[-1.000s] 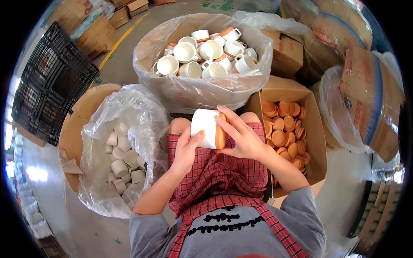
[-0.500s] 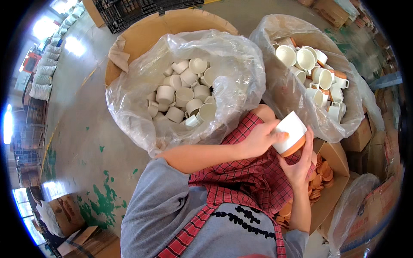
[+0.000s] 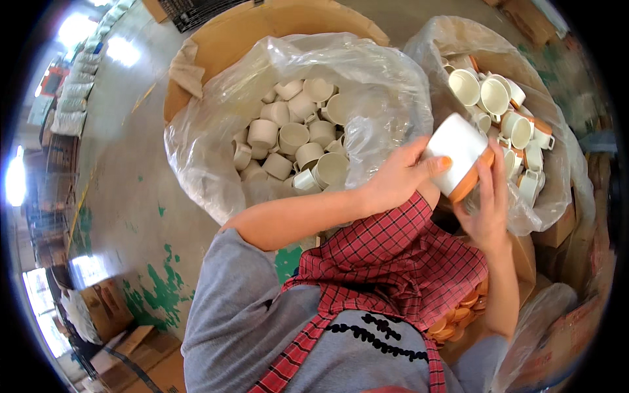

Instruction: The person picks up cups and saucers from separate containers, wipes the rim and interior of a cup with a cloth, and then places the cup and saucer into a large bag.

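A white mug [image 3: 453,145] with an orange-brown base [image 3: 470,180] is tilted between my two hands, above the red plaid apron over my lap. My left hand [image 3: 398,175] grips its side, the thumb lying across the white wall. The fingers of my right hand [image 3: 486,204] press along the orange-brown base. The mug's handle is hidden. In front of me, plain white mugs [image 3: 293,136] lie heaped in a clear plastic liner [image 3: 200,147]. At the right, a second liner [image 3: 557,98] holds white mugs with orange-brown bases [image 3: 517,130].
A cardboard box [image 3: 522,259] by my right forearm holds loose orange-brown discs [image 3: 462,316]. Cardboard rises behind the front liner [image 3: 288,21]. Cartons [image 3: 108,308] stand at the lower left, with white sacks [image 3: 71,114] lined up farther off.
Both hands and the mug have moved up and to the right, towards the right-hand liner. The mug stays in both hands, and the whole view has shifted slightly.
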A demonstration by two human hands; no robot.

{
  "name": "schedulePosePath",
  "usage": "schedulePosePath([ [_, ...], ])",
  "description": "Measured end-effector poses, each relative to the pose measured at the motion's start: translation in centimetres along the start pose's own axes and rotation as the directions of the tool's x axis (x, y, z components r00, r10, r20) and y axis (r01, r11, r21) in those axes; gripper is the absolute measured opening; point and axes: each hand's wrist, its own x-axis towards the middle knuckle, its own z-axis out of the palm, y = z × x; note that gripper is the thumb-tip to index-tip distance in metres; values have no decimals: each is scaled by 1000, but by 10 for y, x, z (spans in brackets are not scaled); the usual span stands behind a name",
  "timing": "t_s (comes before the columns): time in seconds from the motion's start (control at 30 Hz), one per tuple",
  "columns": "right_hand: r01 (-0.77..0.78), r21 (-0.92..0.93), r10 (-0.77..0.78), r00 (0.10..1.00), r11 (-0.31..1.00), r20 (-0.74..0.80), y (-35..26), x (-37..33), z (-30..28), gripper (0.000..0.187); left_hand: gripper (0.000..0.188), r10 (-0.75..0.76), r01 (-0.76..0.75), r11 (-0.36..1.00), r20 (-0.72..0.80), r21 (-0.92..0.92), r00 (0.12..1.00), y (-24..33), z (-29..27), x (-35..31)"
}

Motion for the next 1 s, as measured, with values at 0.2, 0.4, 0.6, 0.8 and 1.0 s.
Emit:
schedulePosePath([
  [0.2,-319,-357,240,938,878,-248,72,24,-66,106,44,169,-69,820,-125,568,978,-19,-101,54],
  [0.4,-805,-247,732,593,539,-336,88,-154,-109,79,32,-271,408,-139,-431,902,860,-118,-308,5],
  [0.6,-890,-380,966,-254,-252,-45,-26,-506,-1,61,69,-300,252,-487,-431,836,851,-181,-380,-32],
  [0.8,-858,-126,830,-514,-499,215,-62,-539,106,46,52,-656,-33,-483,-337,875,675,-151,-353,-30],
  [1.0,-828,-29,812,-541,-560,-219,-72,-550,105,63,45,-263,105,-185,-152,977,953,-50,-253,-19],
])
